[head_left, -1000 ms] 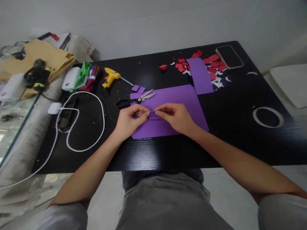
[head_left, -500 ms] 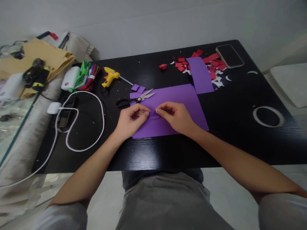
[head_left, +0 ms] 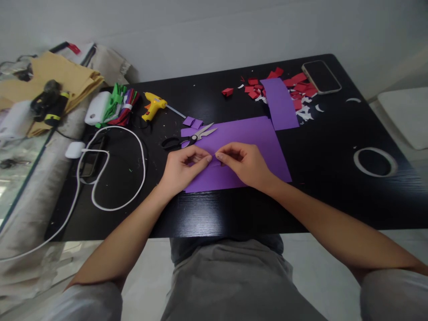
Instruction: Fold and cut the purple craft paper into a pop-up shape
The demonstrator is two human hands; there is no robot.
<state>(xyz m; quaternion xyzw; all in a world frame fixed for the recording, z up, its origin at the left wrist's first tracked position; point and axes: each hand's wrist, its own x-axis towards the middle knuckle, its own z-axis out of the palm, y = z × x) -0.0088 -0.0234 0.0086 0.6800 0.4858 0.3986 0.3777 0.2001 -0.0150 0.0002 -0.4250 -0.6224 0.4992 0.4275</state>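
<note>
My left hand (head_left: 185,167) and my right hand (head_left: 245,162) meet over a purple paper sheet (head_left: 264,147). Between their pinched fingertips is a small purple paper piece (head_left: 215,161), mostly hidden and hard to tell from the sheet under it. Both hands have thumb and forefinger closed on it. Just beyond my left hand lie scissors (head_left: 192,139) with black handles, their blades apart and resting on the sheet. Small folded purple paper pieces (head_left: 193,122) sit behind the scissors.
A yellow glue gun (head_left: 154,106) lies at the back left, near bundled coloured strips (head_left: 123,107) and a looped white cable (head_left: 144,165). Red paper scraps (head_left: 299,84), a purple strip (head_left: 280,104) and a phone (head_left: 321,76) occupy the back right. A white ring (head_left: 375,162) lies at right.
My fingertips have drawn closer together, the left ones shifting slightly right. The small purple piece between them shows less than before.
</note>
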